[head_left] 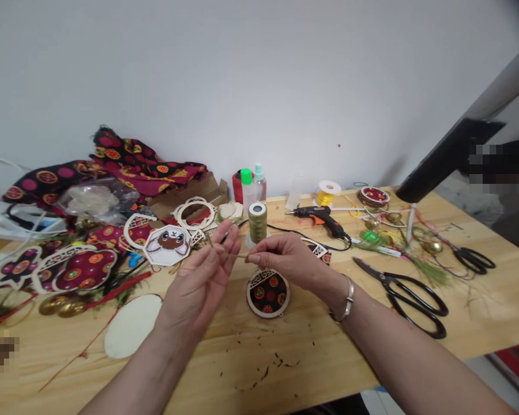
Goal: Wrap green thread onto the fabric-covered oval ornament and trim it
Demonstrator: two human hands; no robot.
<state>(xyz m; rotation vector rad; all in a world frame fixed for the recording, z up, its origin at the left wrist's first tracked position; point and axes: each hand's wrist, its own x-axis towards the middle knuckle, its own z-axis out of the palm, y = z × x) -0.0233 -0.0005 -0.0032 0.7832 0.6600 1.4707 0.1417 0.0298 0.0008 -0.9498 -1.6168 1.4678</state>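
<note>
My left hand (210, 268) is raised over the table, palm turned inward, with its thumb against thin olive thread (237, 256) at the fingers. From there the thread runs a short way across to my right hand (274, 253), whose thumb and forefinger pinch it. Just behind the hands stands a spool of olive thread (258, 223), upright. Below my right hand lies a round wooden-framed ornament (268, 297) with dark patterned fabric and a lattice edge. Part of another lattice piece (318, 249) shows behind my right wrist.
Large black scissors (402, 291) lie open on the right, smaller scissors (473, 259) farther off. A glue gun (322, 218) and a yellow thread spool (327, 195) are behind. Ornaments, bells and patterned fabric (134, 155) crowd the left. A pale oval disc (132, 327) lies near my left forearm.
</note>
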